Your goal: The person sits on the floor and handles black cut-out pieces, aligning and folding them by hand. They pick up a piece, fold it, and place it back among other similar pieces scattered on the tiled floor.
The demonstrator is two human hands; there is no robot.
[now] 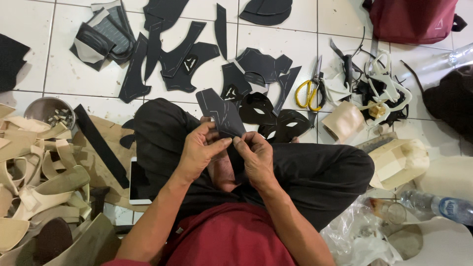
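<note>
Item held: dark cut piece (220, 114), a flat black shape with pale stitch lines, raised above the lap of a person seated cross-legged on a white tiled floor (74, 74). Left hand (199, 148) pinches its lower edge between thumb and fingertips; right hand (254, 153) pinches the same edge just beside it, the two thumbs nearly touching.

Positions below are given relative to the dark cut piece.

- Directly beyond it: black mask-like cutouts (276, 120) with eye-shaped holes, lying partly on the knee and partly on the floor, one overlapped by the piece's right edge.
- Further beyond, toward the top: scattered black pattern pieces (182, 54), spread flat and overlapping.
- Up and left: small stack of grey and black pieces (103, 34).
- Right: yellow-handled scissors (309, 91), blades closed, lying on the tiles.
- Further right: heap of cream and black offcuts (379, 93), tangled.
- Far upper right: dark red bag (414, 17).
- Lower right: clear plastic bottle (438, 204) on its side, near crumpled plastic wrap (354, 236).
- Left: long black strip (101, 145) on brown card.
- Lower left: phone (138, 184) with dark screen, tucked against the thigh.
- Far left: pile of beige sandal straps and soles (39, 172), and a metal bowl (47, 111) of small bits above it.
</note>
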